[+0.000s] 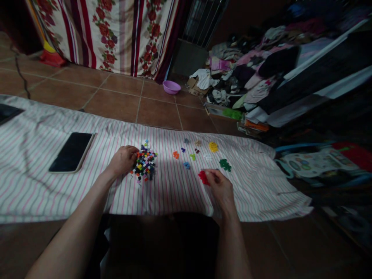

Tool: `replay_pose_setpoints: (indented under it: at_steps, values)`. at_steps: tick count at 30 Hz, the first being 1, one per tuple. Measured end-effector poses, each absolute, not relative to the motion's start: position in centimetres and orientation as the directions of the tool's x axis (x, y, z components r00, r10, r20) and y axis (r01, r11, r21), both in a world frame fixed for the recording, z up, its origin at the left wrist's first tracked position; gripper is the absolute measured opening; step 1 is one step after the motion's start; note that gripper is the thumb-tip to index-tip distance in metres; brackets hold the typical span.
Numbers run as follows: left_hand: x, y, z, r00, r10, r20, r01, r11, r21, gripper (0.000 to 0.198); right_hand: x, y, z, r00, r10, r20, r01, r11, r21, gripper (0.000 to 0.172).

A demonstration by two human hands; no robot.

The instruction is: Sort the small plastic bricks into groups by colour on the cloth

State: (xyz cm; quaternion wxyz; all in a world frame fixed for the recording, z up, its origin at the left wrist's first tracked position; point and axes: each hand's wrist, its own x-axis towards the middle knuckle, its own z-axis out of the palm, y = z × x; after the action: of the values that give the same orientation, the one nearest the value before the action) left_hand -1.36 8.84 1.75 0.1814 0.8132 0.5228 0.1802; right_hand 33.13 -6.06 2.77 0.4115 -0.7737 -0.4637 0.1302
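A mixed pile of small coloured beads or blocks (pixel 145 164) lies on the striped cloth. At its left edge rests my left hand (pixel 124 159), fingers curled in against the pieces; whatever they hold is hidden. My right hand (pixel 222 188) is closed in a pinch beside a small red heap (pixel 203 177), fingertips touching or just over it, and what is between them is too small to see. Sorted by colour around it are a green heap (pixel 225 164), a yellow heap (pixel 213 147), an orange heap (pixel 176 155), a blue heap (pixel 186 166) and several smaller clusters.
A phone (pixel 71 152) lies left of the pile on the striped cloth (pixel 101 190), and another dark device (pixel 8 112) is at the far left. Beyond are a tiled floor, a purple basin (pixel 171 87), a floral curtain (pixel 107 35) and heaped clothes (pixel 247 66).
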Motion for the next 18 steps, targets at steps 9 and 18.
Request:
replay_pose_setpoints:
  at_steps: [9, 18]
  values:
    - [-1.2, 8.7, 2.2, 0.368, 0.925, 0.093, 0.797, -0.366, 0.48, 0.031, 25.0, -1.2, 3.3, 0.056, 0.951, 0.305, 0.731, 0.169, -0.662, 0.021]
    - [-1.2, 8.4, 2.3, 0.334, 0.941, 0.055, 0.843, -0.324, 0.429, 0.026, 20.0, 3.5, 3.0, -0.149, 0.938, 0.312, 0.724, 0.319, -0.612, 0.019]
